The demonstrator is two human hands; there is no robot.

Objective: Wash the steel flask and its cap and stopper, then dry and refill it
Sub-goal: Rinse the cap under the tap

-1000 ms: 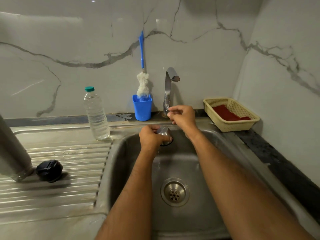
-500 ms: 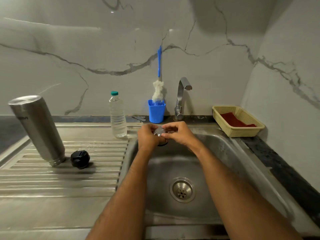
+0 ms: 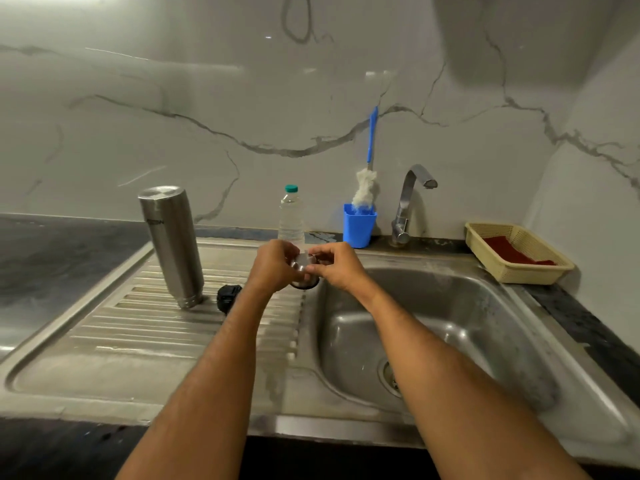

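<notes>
Steel cap (image 3: 304,268), small and light, likely wet and slick, pinched between left hand (image 3: 273,265) and right hand (image 3: 337,268) above sink (image 3: 519,306) edge; best gripped round the rim. Flask (image 3: 173,244) inverted on drainboard (image 3: 138,341), rigid, smooth, tippy. Black stopper (image 3: 227,296) just beside it.
</notes>
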